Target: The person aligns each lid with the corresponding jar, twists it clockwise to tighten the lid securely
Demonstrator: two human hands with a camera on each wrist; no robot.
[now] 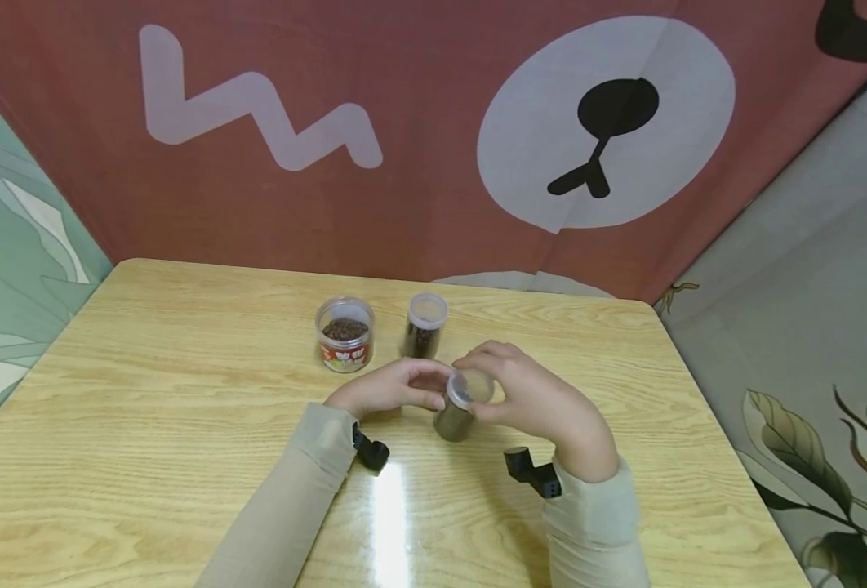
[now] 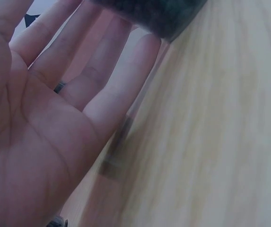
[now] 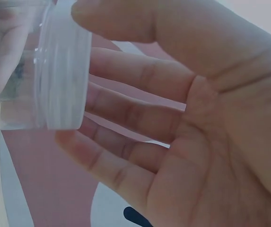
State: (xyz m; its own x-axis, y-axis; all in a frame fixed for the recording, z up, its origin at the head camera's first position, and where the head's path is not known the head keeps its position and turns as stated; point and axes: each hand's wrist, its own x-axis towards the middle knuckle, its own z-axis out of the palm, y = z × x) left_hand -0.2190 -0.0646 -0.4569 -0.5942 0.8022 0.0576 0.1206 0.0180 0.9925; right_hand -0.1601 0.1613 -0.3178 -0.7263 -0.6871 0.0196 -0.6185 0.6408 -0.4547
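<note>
A clear jar [image 1: 453, 423] with dark contents is held tilted above the table between both hands. My left hand [image 1: 397, 385] grips its side with thumb and fingers; in the left wrist view, the jar's dark base [image 2: 149, 14] shows at the fingertips. My right hand [image 1: 532, 400] pinches the translucent white lid [image 3: 66, 66] at the jar's mouth between thumb and fingers. Whether the lid is seated or slightly apart cannot be told. Behind the hands stands another clear jar [image 1: 424, 333], capped and partly filled with dark bits.
A wide, open tub [image 1: 345, 347] with a red label and brown pellets stands at the back, left of the capped jar. All of it is on a wood-grain table [image 1: 184, 408]. A brown printed cloth [image 1: 419, 196] hangs behind the table's far edge.
</note>
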